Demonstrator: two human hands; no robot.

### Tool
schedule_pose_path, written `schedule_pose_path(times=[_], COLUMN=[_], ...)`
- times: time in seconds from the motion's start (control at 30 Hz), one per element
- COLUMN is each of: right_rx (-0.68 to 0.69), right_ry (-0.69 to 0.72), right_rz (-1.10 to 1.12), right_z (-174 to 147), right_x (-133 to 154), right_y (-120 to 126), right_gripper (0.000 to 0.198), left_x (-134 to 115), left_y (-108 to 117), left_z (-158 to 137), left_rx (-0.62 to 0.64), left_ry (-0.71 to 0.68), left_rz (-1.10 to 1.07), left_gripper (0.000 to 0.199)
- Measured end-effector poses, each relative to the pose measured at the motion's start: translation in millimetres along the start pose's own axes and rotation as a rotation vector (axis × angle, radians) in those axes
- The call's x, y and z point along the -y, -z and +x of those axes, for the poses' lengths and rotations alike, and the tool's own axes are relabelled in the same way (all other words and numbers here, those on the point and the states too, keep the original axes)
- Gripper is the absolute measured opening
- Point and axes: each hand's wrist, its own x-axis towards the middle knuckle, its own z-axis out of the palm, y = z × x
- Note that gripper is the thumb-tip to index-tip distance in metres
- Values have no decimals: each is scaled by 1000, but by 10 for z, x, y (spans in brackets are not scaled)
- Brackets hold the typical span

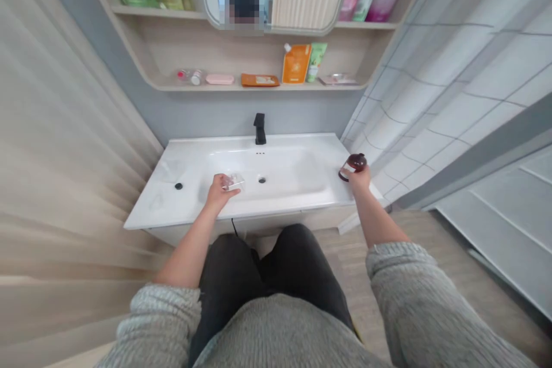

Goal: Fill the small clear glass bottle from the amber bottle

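Over the left part of the white sink basin [297, 184], my left hand [218, 191] is closed around a small clear plastic container [236, 182]. What kind of container it is, I cannot make out. At the right end of the counter, my right hand [359, 177] grips a dark brown bottle [356, 161] with a pale label, its rounded top showing above the fingers. Whether the bottle rests on the counter or is slightly raised, I cannot tell.
A black faucet [259, 129] stands behind the basin. On the left counter are a small black round piece [178, 186] and a faint clear object [171, 169]. The shelf [233, 87] above holds an orange pouch [296, 63], a green tube [316, 61] and small bottles. Curtains hang on both sides.
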Motion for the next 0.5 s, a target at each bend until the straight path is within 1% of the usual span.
schedule_pose_path(times=[0.07, 0.1, 0.13, 0.2, 0.23, 0.3, 0.33, 0.37, 0.43, 0.5], right_rx=[37, 52, 53, -22, -85, -180, -173, -117, 166, 455], right_ry=[-84, -106, -93, -2, 70, 239, 307, 365, 466, 499], right_rz=[-6, 4, 4, -31, -61, -122, -134, -126, -90, -72], right_z=[29, 26, 3, -121, -229, -528, -705, -886, -1211, -1427], right_x=[8, 19, 31, 46, 50, 72, 101, 149, 308, 540], right_y=[38, 68, 104, 173, 196, 189, 152, 89, -107, -368], right_gripper=[69, 75, 80, 83, 79, 62, 53, 46, 38, 35], left_x=[-2, -3, -5, -8, -9, -13, -17, -21, -34, -50], left_y=[4, 5, 7, 8, 7, 5, 3, 1, -2, -4], left_z=[3, 5, 5, 6, 6, 4, 2, 0, -8, -18], left_rx=[4, 3, 1, 0, 1, 0, 1, 0, 0, 1], left_ry=[0, 0, 0, 4, 8, 17, 21, 22, 21, 18], left_rz=[-9, -6, -3, -1, -2, -6, -2, 3, 11, 18], left_gripper=[81, 81, 81, 81, 82, 82, 82, 82, 81, 79])
